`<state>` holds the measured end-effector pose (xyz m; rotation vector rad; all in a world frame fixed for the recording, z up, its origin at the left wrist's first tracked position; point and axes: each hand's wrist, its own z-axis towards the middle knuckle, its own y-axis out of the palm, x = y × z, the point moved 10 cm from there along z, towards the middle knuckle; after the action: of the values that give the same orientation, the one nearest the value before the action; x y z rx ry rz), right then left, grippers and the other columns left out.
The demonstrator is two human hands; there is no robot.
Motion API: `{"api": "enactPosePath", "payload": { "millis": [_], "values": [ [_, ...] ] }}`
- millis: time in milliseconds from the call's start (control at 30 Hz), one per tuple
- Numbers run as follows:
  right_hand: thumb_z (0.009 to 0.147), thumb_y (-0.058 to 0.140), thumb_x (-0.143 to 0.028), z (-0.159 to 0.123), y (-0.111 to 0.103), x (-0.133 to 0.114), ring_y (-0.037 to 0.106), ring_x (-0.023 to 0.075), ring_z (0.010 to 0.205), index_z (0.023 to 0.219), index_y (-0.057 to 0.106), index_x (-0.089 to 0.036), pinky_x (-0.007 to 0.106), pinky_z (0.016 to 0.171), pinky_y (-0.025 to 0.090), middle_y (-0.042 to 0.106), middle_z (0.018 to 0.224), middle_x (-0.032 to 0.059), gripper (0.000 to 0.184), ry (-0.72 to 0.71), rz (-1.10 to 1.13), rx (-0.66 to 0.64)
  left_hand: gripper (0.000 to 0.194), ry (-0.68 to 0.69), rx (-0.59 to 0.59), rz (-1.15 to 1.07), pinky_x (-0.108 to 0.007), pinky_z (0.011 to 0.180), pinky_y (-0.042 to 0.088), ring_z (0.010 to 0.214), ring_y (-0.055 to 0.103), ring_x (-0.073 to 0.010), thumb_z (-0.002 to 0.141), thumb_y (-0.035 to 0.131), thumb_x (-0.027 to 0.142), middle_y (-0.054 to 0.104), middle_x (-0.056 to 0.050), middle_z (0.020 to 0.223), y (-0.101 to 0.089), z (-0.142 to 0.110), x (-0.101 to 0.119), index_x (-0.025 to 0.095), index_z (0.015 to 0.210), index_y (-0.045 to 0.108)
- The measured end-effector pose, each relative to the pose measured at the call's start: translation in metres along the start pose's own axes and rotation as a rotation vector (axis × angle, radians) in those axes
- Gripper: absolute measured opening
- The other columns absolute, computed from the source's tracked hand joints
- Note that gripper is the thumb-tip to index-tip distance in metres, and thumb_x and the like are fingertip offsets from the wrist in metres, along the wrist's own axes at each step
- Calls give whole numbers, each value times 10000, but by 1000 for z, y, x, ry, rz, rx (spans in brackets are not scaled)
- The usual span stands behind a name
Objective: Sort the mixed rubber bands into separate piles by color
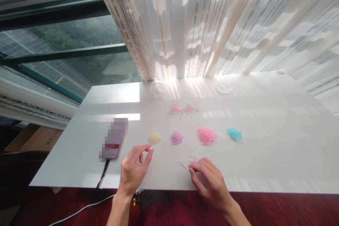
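Note:
Small rubber bands lie on the white table in colour piles. My left hand (136,166) is at the near edge of the yellow pile (155,137), thumb and forefinger slightly apart with nothing visible between them. To its right are a purple pile (176,137), a larger pink pile (207,136) and a blue pile (234,134). Close to the table's front edge, my right hand (209,180) has its fingertips pinched beside a few loose pinkish-purple bands (182,164). Whatever the pinch holds is hidden. Behind the sorted row spreads a mixed pile (182,110).
A phone (116,139) with a black cable (102,173) lies at the left. Two clear round dishes or lids, one left (157,89) and one right (224,88), sit along the back by the curtain (180,24). A cardboard box (39,137) stands beyond the table's left edge.

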<state>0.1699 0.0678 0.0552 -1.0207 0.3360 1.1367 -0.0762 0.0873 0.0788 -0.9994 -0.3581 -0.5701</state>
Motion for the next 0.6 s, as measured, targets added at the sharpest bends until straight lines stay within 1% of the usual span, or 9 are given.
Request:
{"api": "enactPosePath", "payload": {
  "millis": [67, 133, 200, 267, 333, 400, 500, 600],
  "values": [
    [1016, 570, -79, 0, -2, 1, 594, 178, 694, 1028, 647, -216, 305, 629, 509, 682, 783, 28, 158, 5, 13, 18, 107, 53, -117, -80, -242, 662, 543, 574, 562, -109, 1002, 672, 234, 739, 0, 864, 15, -5, 18, 214, 1084, 738],
    [1023, 555, -79, -1, -5, 1, 598, 177, 694, 1023, 647, -212, 302, 628, 512, 688, 787, 32, 162, 14, 18, 34, 102, 107, -255, -136, -275, 686, 547, 626, 604, -130, 1008, 678, 256, 768, -25, 933, 35, -11, 37, 215, 1082, 736],
    [1024, 553, -78, -1, -7, 2, 600, 176, 691, 1017, 648, -209, 301, 628, 514, 691, 787, 32, 162, 20, 15, 48, 117, 144, -340, -148, -311, 714, 545, 695, 659, -161, 1022, 669, 285, 774, -38, 943, 52, -16, 52, 213, 1080, 740],
    [1019, 559, -74, -1, -9, 1, 599, 174, 690, 1015, 649, -206, 299, 628, 515, 694, 789, 31, 160, 18, 10, 61, 155, 171, -371, -142, -340, 761, 544, 818, 710, -200, 1041, 640, 295, 770, -56, 961, 63, -19, 61, 204, 1110, 743],
    [1017, 566, -74, 0, -9, 0, 594, 172, 688, 1009, 649, -204, 297, 625, 512, 689, 782, 29, 155, 11, 3, 70, 185, 188, -372, -127, -353, 782, 537, 870, 719, -213, 1056, 614, 292, 759, -66, 977, 70, -20, 65, 198, 1141, 749],
    [1019, 568, -75, 0, -10, 0, 588, 171, 685, 1006, 648, -203, 296, 620, 508, 683, 775, 27, 151, 8, -3, 78, 194, 204, -367, -111, -350, 769, 525, 835, 708, -200, 1065, 598, 281, 745, -64, 973, 74, -19, 65, 202, 1132, 762],
    [1022, 568, -79, 0, -12, 1, 586, 172, 678, 1007, 651, -206, 299, 614, 506, 674, 764, 24, 152, 20, -11, 98, 206, 221, -376, -105, -336, 732, 499, 766, 678, -177, 1070, 586, 258, 731, -46, 926, 78, -18, 66, 219, 1032, 785],
    [1026, 566, -90, 0, -14, 3, 587, 173, 669, 1002, 658, -209, 301, 609, 508, 659, 747, 20, 152, 37, -24, 114, 229, 225, -382, -120, -324, 713, 486, 764, 666, -177, 1074, 575, 245, 724, -40, 889, 79, -17, 67, 221, 974, 780]
  ]
}}
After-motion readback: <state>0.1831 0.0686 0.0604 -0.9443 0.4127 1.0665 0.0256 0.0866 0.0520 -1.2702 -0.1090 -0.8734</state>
